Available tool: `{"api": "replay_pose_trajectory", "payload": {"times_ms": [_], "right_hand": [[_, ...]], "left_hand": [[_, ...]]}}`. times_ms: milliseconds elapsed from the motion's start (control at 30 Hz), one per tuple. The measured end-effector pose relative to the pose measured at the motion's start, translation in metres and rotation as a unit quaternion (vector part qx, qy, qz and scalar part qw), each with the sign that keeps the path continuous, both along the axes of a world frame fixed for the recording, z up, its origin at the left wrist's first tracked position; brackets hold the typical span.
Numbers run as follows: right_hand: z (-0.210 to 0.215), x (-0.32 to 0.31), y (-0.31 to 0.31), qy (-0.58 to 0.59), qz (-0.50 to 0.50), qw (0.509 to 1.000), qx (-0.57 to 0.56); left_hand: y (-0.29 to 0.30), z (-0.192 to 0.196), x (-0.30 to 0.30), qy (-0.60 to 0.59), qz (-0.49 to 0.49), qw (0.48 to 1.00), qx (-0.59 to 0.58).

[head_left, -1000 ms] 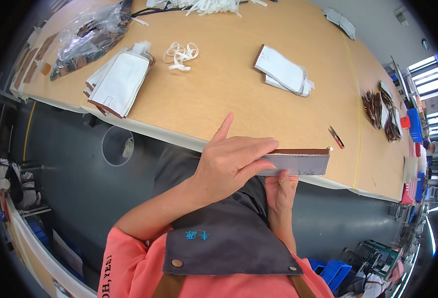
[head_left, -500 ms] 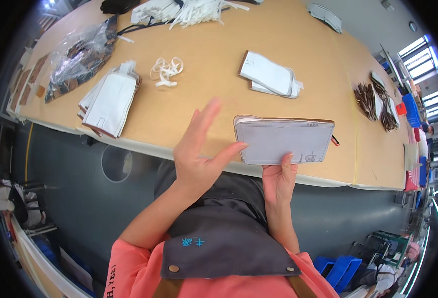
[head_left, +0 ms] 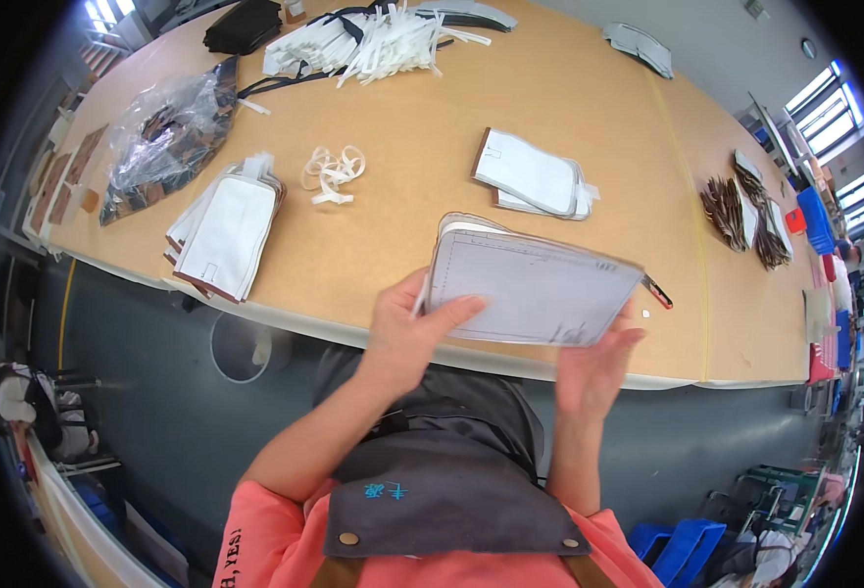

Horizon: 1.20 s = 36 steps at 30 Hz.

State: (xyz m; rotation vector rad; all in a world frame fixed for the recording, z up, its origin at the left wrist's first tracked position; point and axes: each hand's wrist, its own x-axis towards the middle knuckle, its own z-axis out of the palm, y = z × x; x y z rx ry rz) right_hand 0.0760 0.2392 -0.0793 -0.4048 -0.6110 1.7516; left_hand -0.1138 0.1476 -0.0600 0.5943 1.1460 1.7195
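Two pieces of writing sit nearest: black lettering on the coral sleeve and turquoise characters on the dark apron. Over the near edge of the surface, the left hand grips the left end of a grey panel, thumb on top; the right hand is partly behind its lower right corner, its grip impossible to tell. The panel's small printed marks are unreadable. Beyond lie red-and-black snips, a white-panel stack and white ribbon.
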Motion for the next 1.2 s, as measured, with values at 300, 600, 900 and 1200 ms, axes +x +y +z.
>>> {"api": "replay_pose_trajectory", "payload": {"times_ms": [300, 600, 900, 1200], "right_hand": [[0.051, -0.012, 0.003, -0.356, 0.31, 0.865, 0.167], [0.005, -0.042, -0.009, -0.321, 0.314, 0.893, -0.017], [-0.033, -0.032, -0.014, -0.345, 0.24, 0.902, -0.094], [-0.038, -0.028, -0.019, -0.544, 0.12, 0.826, 0.086]], "left_hand": [[-0.014, 0.059, -0.084, 0.273, -0.299, 0.89, -0.209], [0.005, 0.035, -0.095, 0.266, -0.394, 0.839, -0.265], [-0.028, -0.025, -0.052, -0.062, -0.181, 0.957, -0.218], [-0.047, -0.047, -0.007, -0.035, -0.037, 0.982, -0.182]]}}
